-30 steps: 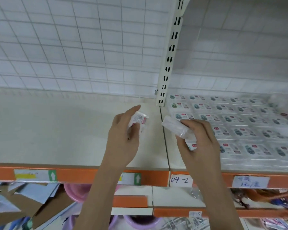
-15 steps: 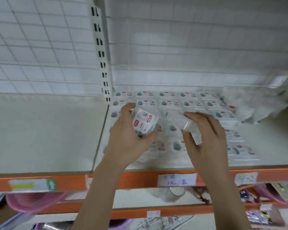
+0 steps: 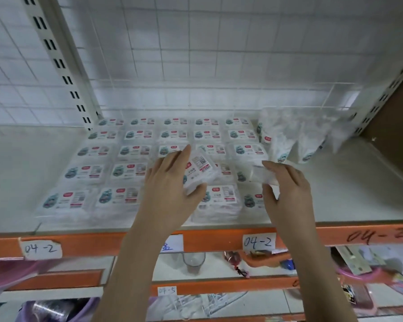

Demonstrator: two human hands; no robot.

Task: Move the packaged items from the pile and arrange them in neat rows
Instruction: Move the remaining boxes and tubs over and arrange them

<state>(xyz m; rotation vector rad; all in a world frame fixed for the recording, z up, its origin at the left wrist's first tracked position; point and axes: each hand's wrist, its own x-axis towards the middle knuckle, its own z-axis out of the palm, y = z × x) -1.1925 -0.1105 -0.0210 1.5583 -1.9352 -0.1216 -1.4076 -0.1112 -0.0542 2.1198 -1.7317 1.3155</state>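
Observation:
Clear packets with white labels lie in neat rows (image 3: 135, 151) across the white shelf (image 3: 349, 196). A loose pile of the same packets (image 3: 296, 135) leans at the back right. My left hand (image 3: 170, 191) grips one labelled packet (image 3: 199, 171) above the middle rows, label facing up. My right hand (image 3: 289, 191) holds another clear packet (image 3: 261, 174) just above the right-hand column of the rows. Both hands hide some of the packets beneath them.
A perforated white upright (image 3: 63, 66) stands at the back left, and wire grid backs the shelf. The orange front rail (image 3: 219, 240) carries handwritten "04-2" tags. Lower shelves hold a clear cup (image 3: 193, 261), pink bowls and small goods. Bare shelf lies right of the rows.
The view has swung right from the bare left shelf to the shelf with the rows. Both hands, each still holding a packet, have come over the rows.

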